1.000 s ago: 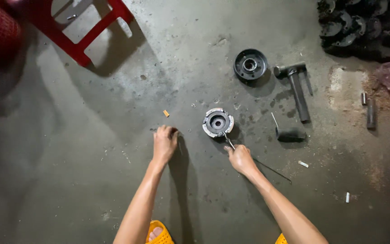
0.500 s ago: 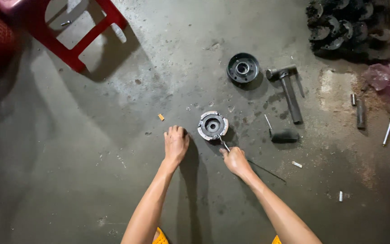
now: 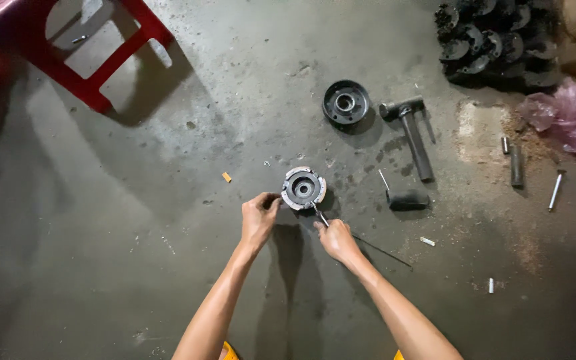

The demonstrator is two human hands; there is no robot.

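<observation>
Two hands frame the work: our left hand [image 3: 259, 217] curls its fingers against the left rim of the round metal hub [image 3: 303, 188], which lies flat on the concrete floor [image 3: 135, 200] with its bore facing up, just ahead of both hands. Our right hand [image 3: 337, 241] is closed around a thin metal tool [image 3: 319, 215] whose tip meets the hub's near edge; the tool's long axis runs from lower right up toward the hub. We judge the left hand the nearer of the two, touching the rim itself. Farther ahead lie a dark pulley disc [image 3: 346, 103] and a hammer [image 3: 411, 133], well apart from the hands
</observation>
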